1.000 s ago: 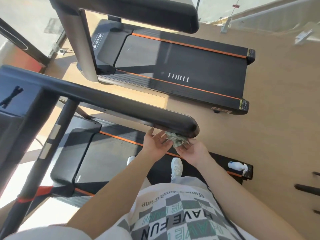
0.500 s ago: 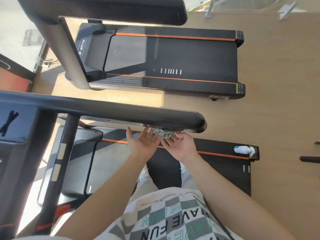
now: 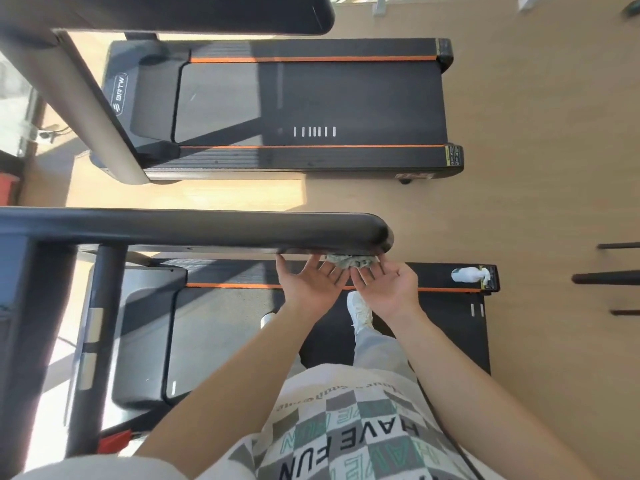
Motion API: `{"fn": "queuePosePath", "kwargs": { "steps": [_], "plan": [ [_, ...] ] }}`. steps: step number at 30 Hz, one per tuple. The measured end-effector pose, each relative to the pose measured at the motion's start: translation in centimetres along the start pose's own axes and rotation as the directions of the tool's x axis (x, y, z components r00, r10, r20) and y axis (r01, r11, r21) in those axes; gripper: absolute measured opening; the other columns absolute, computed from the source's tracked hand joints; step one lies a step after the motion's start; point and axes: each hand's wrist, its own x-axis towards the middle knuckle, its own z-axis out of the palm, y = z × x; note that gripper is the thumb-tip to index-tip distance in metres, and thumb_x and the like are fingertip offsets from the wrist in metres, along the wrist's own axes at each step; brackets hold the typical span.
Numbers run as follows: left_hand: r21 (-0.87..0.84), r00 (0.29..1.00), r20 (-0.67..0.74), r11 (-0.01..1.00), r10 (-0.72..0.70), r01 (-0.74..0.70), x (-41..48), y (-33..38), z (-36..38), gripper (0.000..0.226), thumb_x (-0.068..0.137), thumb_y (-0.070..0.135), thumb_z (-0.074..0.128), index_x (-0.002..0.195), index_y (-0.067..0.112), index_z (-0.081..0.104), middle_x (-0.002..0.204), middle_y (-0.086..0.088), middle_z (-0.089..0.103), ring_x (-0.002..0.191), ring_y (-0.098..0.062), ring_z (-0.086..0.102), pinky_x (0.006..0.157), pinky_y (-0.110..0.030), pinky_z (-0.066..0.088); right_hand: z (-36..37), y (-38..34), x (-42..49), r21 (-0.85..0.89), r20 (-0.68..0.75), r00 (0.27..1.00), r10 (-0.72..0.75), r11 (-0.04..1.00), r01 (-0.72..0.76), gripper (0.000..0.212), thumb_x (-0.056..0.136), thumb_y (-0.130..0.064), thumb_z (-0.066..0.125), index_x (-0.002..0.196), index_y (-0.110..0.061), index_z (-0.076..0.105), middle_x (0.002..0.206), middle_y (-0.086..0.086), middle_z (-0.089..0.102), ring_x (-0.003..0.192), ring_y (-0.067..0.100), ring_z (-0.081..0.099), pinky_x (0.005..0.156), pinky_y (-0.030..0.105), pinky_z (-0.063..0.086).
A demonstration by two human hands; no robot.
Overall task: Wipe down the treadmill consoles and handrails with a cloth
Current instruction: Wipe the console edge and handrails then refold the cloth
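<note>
The near treadmill's black handrail (image 3: 207, 230) runs left to right across the middle of the view. A crumpled greenish cloth (image 3: 349, 260) is pressed against the underside of its rounded right end. Both hands are palm up beneath the rail with straight fingers. My left hand (image 3: 311, 287) touches the rail's underside just left of the cloth. The fingertips of my right hand (image 3: 384, 289) press up on the cloth from the right. Most of the cloth is hidden by the rail. The console's dark edge (image 3: 20, 306) shows at far left.
A white spray bottle (image 3: 467, 274) lies on the rear corner of the near treadmill deck (image 3: 225, 341). A second treadmill (image 3: 311, 105) stands parallel beyond a strip of wooden floor. A black upright post (image 3: 104, 341) rises at left. Dark equipment bars (image 3: 606, 278) show at right.
The right hand's fingers have straightened from holding the cloth to pressing it under the rail end. Both palms have turned upward. The view has tilted so the rail lies level.
</note>
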Motion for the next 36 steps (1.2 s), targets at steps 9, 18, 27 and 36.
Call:
{"fn": "queuePosePath", "kwargs": {
  "steps": [9,18,27,36],
  "plan": [
    [0.085,0.985,-0.107,0.988,0.135,-0.126,-3.3,5.1,-2.2,0.081,0.085,0.081,0.044,0.121,0.011,0.063,0.109,-0.012,0.069,0.101,-0.030,0.067,0.096,-0.042,0.049,3.2,6.2,0.7,-0.212,0.071,0.981,0.180,0.964,-0.161,0.028,0.090,0.004,0.041,0.105,-0.006,0.062,0.111,0.015,0.064,0.111,0.032,0.059,0.100,0.046,0.052],
    [0.534,0.954,-0.143,0.832,0.263,-0.149,-8.4,9.6,-3.2,0.055,0.102,0.054,0.045,0.129,0.012,0.066,0.126,-0.010,0.072,0.119,-0.032,0.067,0.107,-0.046,0.049,3.8,8.6,0.9,-0.106,-0.039,0.982,0.186,0.976,-0.189,0.022,0.101,0.003,0.051,0.119,-0.005,0.060,0.121,0.018,0.064,0.116,0.034,0.062,0.074,0.041,0.064],
    [0.719,0.440,0.687,-0.630,0.579,-0.293,-10.0,13.5,-2.2,0.030,0.092,0.020,0.073,0.122,0.021,0.068,0.114,0.003,0.064,0.104,-0.014,0.058,0.088,-0.028,0.048,1.6,6.2,1.6,0.052,-0.094,0.995,0.026,0.998,-0.021,0.037,0.103,-0.007,0.051,0.140,-0.006,0.055,0.126,0.016,0.067,0.120,0.034,0.061,0.085,0.047,0.061],
    [0.312,0.314,0.905,-0.949,0.286,-0.034,-7.0,16.4,-4.3,0.046,0.095,0.045,0.068,0.135,0.022,0.065,0.142,-0.006,0.061,0.137,-0.028,0.050,0.122,-0.050,0.027,4.0,11.1,-0.4,-0.123,0.108,0.974,0.197,0.975,-0.184,0.050,0.090,0.001,0.038,0.136,-0.007,0.056,0.134,0.020,0.063,0.125,0.046,0.058,0.106,0.058,0.046]
  ]
}}
